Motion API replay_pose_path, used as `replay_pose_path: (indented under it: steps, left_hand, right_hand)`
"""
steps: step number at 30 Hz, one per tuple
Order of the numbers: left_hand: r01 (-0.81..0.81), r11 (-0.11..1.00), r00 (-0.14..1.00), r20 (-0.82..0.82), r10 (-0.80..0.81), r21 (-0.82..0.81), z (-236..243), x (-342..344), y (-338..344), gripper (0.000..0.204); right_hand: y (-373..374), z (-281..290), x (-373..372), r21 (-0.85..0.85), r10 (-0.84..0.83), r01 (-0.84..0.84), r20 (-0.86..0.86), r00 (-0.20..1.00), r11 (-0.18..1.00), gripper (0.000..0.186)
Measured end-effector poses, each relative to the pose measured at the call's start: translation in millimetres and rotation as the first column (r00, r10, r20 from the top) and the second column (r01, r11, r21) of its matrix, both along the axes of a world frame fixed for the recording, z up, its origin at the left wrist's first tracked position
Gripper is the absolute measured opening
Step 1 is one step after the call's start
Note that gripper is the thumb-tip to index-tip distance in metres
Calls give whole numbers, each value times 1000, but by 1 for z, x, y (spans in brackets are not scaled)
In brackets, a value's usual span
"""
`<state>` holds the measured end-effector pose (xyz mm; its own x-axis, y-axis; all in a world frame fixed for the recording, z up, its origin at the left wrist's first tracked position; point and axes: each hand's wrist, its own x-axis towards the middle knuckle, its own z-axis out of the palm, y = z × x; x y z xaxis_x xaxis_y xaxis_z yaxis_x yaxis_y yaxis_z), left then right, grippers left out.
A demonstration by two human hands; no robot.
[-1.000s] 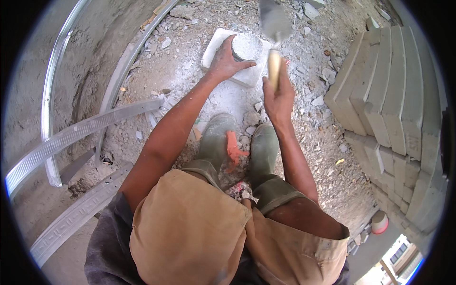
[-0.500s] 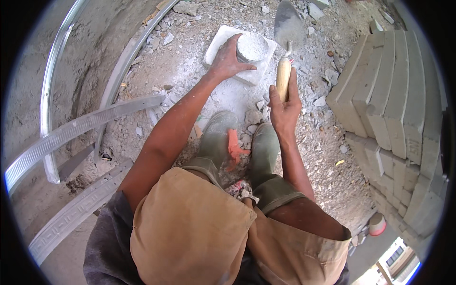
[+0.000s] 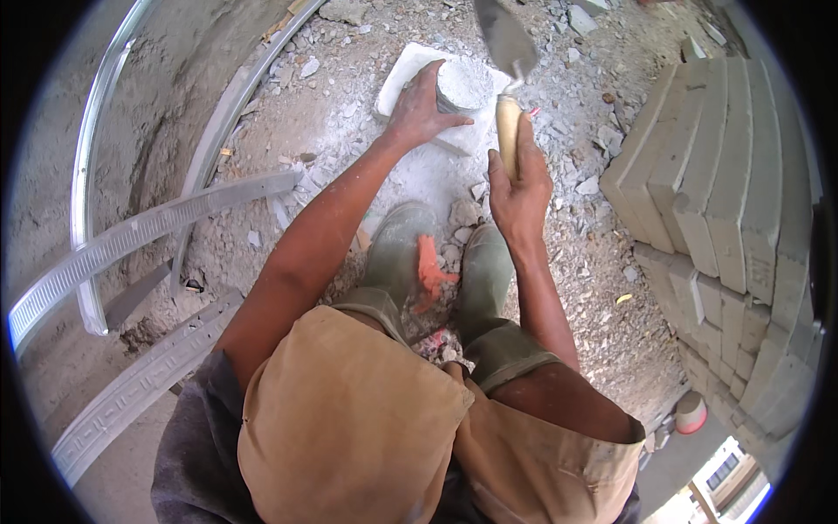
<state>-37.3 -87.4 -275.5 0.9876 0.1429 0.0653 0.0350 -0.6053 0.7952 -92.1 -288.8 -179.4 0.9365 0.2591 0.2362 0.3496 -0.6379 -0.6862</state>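
Note:
My left hand curves round the near left side of a short round tub, filled to the rim with whitish powder. The tub sits on a pale, squarish, powder-dusted slab; whether that is a block or a container I cannot tell. My right hand grips the wooden handle of a trowel. Its grey metal blade points away from me, just right of the tub and beyond it, apart from the powder.
Rubble and stone chips cover the ground. Grey blocks are stacked on the right. Bent metal strips lean along the left wall. A torn orange-red scrap lies between my green boots. A cup with a red rim lies lower right.
The trowel has swung left, so its blade is nearer the tub, and my right hand has moved slightly left with it. My left hand stays on the tub.

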Motion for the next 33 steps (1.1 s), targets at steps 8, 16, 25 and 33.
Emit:
replay_pose_path:
  steps: [8, 16, 25, 33]
  left_hand:
    - [-12, 1000, 1000, 5, 12, 14, 0, -3, -2, 115]
    - [-26, 999, 999, 29, 25, 19, 1, -1, -4, 114]
    - [-13, 999, 998, 56, 10, 51, -1, -2, -2, 112]
    - [-12, 999, 1000, 17, 11, 38, 2, -4, 0, 112]
  right_hand:
    - [-2, -10, 1, 109, -9, 7, 20, 1000, 994, 67]
    - [1, -10, 0, 168, -30, 40, -63, 998, 985, 68]
    - [-2, 3, -1, 168, 1, 35, -208, 978, 985, 66]
    - [4, 32, -5, 247, -87, 172, -320, 943, 954, 65]
